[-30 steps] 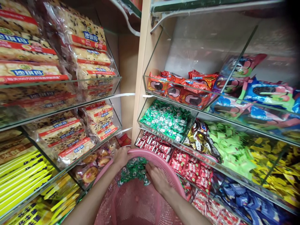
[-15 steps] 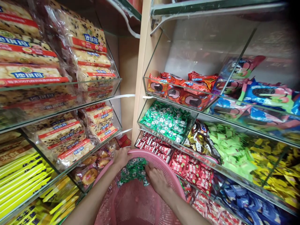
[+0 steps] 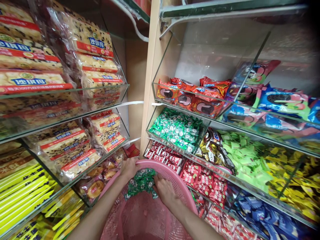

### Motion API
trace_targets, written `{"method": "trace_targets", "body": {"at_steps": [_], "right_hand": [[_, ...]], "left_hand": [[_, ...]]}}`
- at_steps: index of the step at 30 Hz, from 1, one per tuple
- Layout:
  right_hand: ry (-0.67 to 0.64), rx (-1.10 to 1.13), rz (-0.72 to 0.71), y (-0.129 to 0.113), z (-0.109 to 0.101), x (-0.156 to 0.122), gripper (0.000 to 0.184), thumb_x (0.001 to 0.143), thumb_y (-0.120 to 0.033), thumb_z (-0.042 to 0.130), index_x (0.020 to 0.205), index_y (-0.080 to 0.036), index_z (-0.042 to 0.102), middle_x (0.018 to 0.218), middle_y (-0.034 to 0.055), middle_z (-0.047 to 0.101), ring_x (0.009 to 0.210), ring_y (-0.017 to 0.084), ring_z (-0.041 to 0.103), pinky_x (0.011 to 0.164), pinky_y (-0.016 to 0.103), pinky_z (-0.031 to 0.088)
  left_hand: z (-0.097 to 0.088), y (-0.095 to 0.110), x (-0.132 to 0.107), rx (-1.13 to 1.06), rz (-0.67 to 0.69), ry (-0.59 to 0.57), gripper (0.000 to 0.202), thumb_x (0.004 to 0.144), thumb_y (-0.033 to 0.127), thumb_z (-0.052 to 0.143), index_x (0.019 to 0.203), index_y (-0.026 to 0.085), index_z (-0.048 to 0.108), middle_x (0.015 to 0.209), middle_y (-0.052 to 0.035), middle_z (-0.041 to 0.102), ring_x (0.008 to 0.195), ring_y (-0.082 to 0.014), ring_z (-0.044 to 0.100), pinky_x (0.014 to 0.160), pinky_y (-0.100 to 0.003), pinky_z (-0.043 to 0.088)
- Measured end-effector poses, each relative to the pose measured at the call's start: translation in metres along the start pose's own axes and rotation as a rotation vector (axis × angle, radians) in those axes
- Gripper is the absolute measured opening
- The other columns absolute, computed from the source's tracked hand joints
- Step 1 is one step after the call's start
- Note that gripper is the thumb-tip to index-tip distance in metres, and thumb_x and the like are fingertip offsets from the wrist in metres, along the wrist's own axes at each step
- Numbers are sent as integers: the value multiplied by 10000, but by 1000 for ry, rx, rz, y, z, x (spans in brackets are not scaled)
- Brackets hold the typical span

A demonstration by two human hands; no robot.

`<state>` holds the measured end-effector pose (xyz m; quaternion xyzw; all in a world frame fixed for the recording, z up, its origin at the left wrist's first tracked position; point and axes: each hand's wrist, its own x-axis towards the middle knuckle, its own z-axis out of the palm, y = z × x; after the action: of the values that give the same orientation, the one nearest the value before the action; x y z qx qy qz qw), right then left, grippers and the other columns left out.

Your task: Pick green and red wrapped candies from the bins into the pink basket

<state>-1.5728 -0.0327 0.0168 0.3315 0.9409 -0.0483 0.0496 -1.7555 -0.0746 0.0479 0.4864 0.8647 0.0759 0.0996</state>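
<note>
At six o'clock, pink basket (image 3: pixel 147 218), green sweets (image 3: pixel 140 184);
left hand (image 3: pixel 129 168) grips basket at eleven; right hand (image 3: pixel 165 190) curls, hold unclear.

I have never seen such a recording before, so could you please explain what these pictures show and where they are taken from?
There is no machine here: the two bare hands belong to a person, and the camera sits on that person's head, looking forward and down. The left hand holds the rim of a pink basket. The right hand is inside it, touching small green packets; whether it grips any is hidden. Around are glass shelves, with snack bars on the left and similar green packets on the right.
</note>
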Motion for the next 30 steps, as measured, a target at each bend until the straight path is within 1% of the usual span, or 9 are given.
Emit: {"method": "trace_targets", "body": {"at_steps": [3, 6, 10, 15, 19, 23, 25, 27, 30], "right_hand": [[24, -20, -47, -5, 1, 0, 236, 827, -114, 417, 1036, -173, 509, 1062, 108, 581, 776, 200, 621, 579, 283, 439], [58, -43, -103, -9, 9, 4, 222, 816, -105, 428, 1005, -184, 514, 997, 82, 597, 773, 195, 616, 574, 267, 436], [83, -60, -129, -10, 19, 10, 202, 820, -94, 415, 962, -182, 529, 948, 67, 607, 766, 183, 611, 577, 248, 429], [79, -51, -93, -8, 20, 12, 188, 846, -124, 400, 971, -177, 530, 965, 81, 607, 746, 169, 616, 587, 242, 423], [58, -29, -89, -8, 18, 11, 183, 828, -158, 452, 995, -178, 526, 983, 87, 608, 763, 186, 617, 601, 263, 426], [39, -20, -67, -11, 18, 10, 201, 816, -133, 457, 1000, -172, 526, 980, 86, 610, 779, 187, 615, 607, 265, 420], [25, -7, -58, -13, 12, 8, 196, 815, -161, 480, 1005, -170, 527, 993, 85, 608, 789, 193, 615, 610, 269, 419], [22, 32, -69, -15, -3, 4, 195, 812, -239, 519, 997, -178, 530, 1003, 78, 606, 797, 200, 614, 614, 273, 418], [94, 132, -108, -16, -42, -4, 199, 827, -343, 510, 957, -194, 533, 980, 61, 605, 785, 190, 606, 619, 267, 409]], "left_hand": [[0, 0, 0, 8, -7, 0, 200, 791, 300, 471, 857, 222, 642, 926, -76, 690, 886, -210, 630, 698, -260, 407], [0, 0, 0, 8, 3, 1, 208, 790, 301, 472, 865, 218, 647, 932, -80, 688, 885, -212, 629, 698, -263, 409], [0, -1, 0, -3, -9, 2, 208, 790, 312, 482, 875, 221, 649, 941, -78, 687, 893, -210, 625, 712, -265, 408], [2, -5, 0, 4, -18, 10, 209, 789, 330, 487, 870, 224, 648, 938, -76, 687, 896, -217, 623, 710, -269, 410], [5, -7, 0, 14, -21, 27, 224, 784, 338, 489, 898, 230, 649, 944, -82, 683, 904, -226, 621, 712, -270, 418], [5, -7, 0, 12, -7, 25, 225, 784, 320, 464, 864, 229, 654, 899, -88, 691, 884, -239, 628, 711, -286, 427], [5, -8, 0, 2, -7, 26, 229, 783, 325, 459, 860, 231, 653, 885, -86, 694, 878, -239, 630, 705, -283, 425], [4, -11, -1, -21, -5, 34, 235, 783, 347, 461, 860, 235, 653, 875, -78, 695, 877, -235, 631, 691, -270, 420], [3, -16, -2, -83, 0, 49, 260, 791, 384, 454, 896, 249, 650, 860, -59, 696, 877, -218, 629, 663, -242, 403]]}}
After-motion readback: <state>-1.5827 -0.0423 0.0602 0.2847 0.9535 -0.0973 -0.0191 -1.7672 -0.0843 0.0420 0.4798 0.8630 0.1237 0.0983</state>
